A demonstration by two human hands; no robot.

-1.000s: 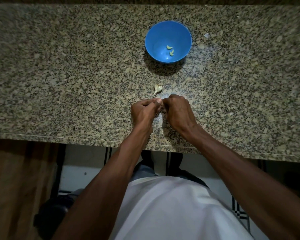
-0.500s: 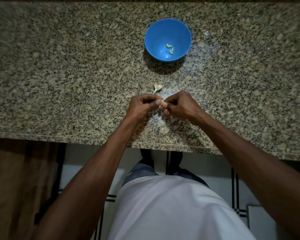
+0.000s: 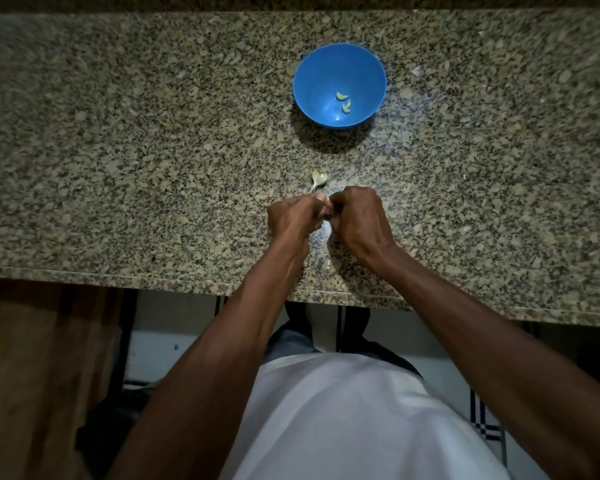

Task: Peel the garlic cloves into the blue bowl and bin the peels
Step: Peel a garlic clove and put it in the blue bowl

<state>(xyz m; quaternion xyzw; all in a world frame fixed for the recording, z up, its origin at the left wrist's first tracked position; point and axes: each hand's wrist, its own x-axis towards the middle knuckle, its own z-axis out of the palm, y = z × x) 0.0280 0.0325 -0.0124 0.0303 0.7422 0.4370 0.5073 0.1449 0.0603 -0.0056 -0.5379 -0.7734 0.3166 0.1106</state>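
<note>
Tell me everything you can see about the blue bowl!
The blue bowl is round, plain and smooth, likely plastic, with a bright blue inside and outside. It stands upright and open on the speckled granite counter, farther from the person than the hands, touching nothing but the counter. It casts a dark shadow on its near side. Inside, at the bottom, lie two peeled garlic cloves, small, pale and curved, close together. The rest of the bowl is bare.
</note>
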